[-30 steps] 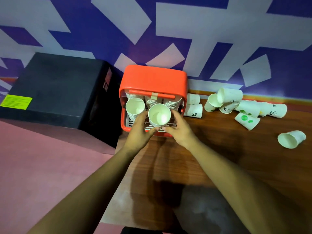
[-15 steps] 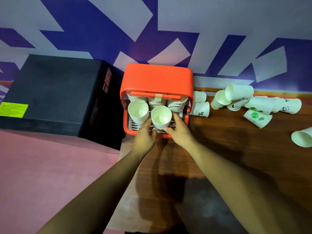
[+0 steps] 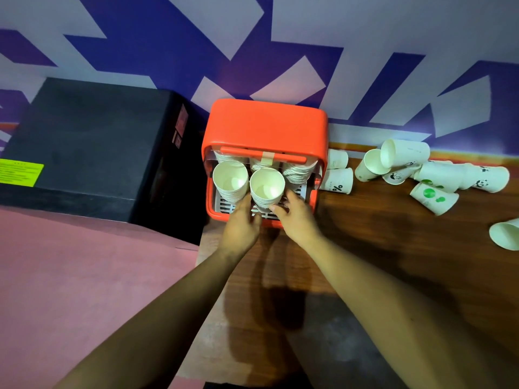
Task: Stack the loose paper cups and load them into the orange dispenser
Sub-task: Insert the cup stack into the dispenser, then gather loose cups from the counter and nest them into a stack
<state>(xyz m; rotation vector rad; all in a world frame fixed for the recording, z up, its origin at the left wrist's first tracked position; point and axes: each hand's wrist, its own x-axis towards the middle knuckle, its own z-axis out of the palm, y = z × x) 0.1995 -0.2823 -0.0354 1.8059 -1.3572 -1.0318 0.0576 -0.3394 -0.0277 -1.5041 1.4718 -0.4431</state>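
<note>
The orange dispenser (image 3: 266, 124) stands at the back of the wooden table, its front open toward me. Inside hang stacks of white cups: a left stack (image 3: 230, 181), a middle stack (image 3: 266, 186) and a right stack (image 3: 299, 174). My left hand (image 3: 241, 223) and my right hand (image 3: 297, 217) grip the lower part of the middle stack from either side, fingers curled round it. Loose paper cups (image 3: 404, 155) lie tumbled on the table to the right, some printed with pandas or green dots.
A black box (image 3: 92, 141) sits left of the dispenser on a pink surface (image 3: 84, 276). Two cups (image 3: 338, 179) lie right beside the dispenser. One cup (image 3: 505, 234) lies alone at the far right edge. The wooden table (image 3: 379, 262) stretches between my arms and the cups.
The middle stack has gone deeper into the dispenser, beside the left stack. Both hands slid down to the stack's bottom end. The camera moved closer and slightly left.
</note>
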